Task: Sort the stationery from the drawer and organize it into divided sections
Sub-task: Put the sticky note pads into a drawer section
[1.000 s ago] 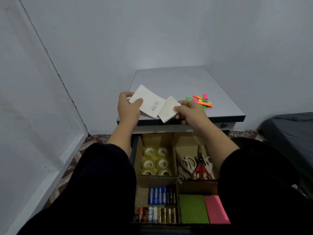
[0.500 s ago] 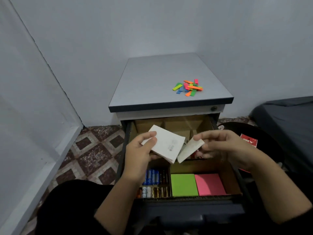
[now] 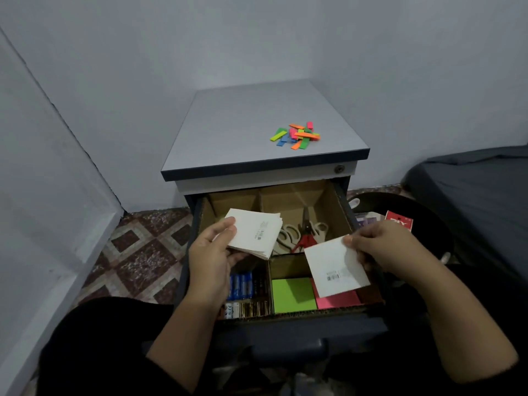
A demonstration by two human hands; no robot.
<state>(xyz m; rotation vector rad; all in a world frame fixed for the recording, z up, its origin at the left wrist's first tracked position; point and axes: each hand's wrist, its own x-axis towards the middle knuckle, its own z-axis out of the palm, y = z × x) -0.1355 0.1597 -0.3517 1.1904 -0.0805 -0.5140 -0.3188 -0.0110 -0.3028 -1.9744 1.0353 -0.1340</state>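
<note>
Head view: left hand (image 3: 211, 258) fingers grip white pad (image 3: 255, 232), hiding tape section; right hand (image 3: 383, 247) pinches white sheet (image 3: 335, 267), covering pink notes (image 3: 338, 300).

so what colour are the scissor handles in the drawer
One red pair among white-handled ones, head view.

Right hand (image 3: 383, 247) swung its white pad (image 3: 335, 267) apart from left hand's (image 3: 213, 252) pad stack (image 3: 254, 232), now over pink notes (image 3: 340, 300), scissors (image 3: 304, 237) uncovered

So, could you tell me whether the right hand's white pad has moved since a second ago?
Yes. The white pad in the right hand has come down from the cabinet top and now hangs over the pink notes in the drawer.
</note>
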